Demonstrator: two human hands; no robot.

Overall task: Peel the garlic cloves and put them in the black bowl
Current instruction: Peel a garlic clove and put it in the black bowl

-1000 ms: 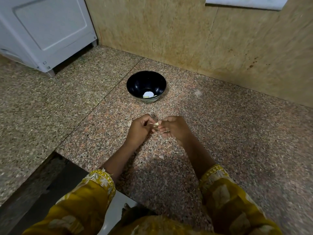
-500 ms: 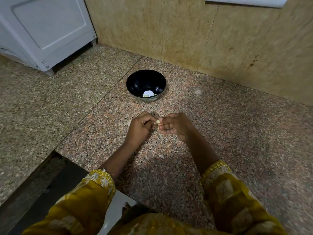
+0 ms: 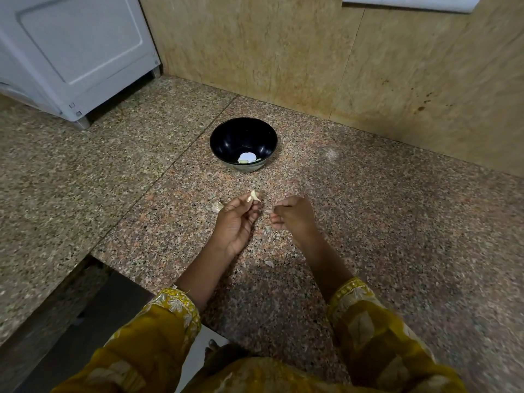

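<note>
The hands have parted: the left hand (image 3: 234,222) pinches the garlic clove (image 3: 255,195) mid-frame, just below the black bowl (image 3: 226,134), while the right hand (image 3: 296,215) curls its fingers, on peel or nothing I cannot tell, so the bowl likely comes next.

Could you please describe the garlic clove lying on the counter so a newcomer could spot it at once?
From the black bowl on the granite counter, move toward the camera. The loose clove lies on the stone just left of the left hand; unlike the held clove in its fingertips, nothing grips it.
</note>
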